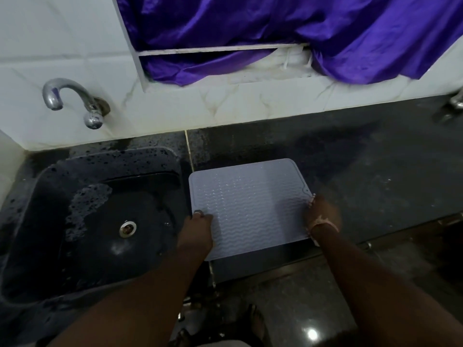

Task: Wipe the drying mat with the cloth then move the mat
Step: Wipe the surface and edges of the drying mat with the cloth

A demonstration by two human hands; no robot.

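A pale grey ribbed drying mat [250,206] lies on the dark counter just right of the sink, its near edge reaching the counter's front edge. My left hand [196,234] pinches the mat's left edge, thumb on top. My right hand [322,215] grips the mat's right edge, fingers curled around it. No cloth is in view.
A black stone sink [75,221] with water patches and a metal drain lies to the left, under a chrome tap [75,101]. The dark counter [375,176] stretches right, damp in places. A white tiled wall and a purple curtain [300,33] stand behind. Another tap [456,102] shows at far right.
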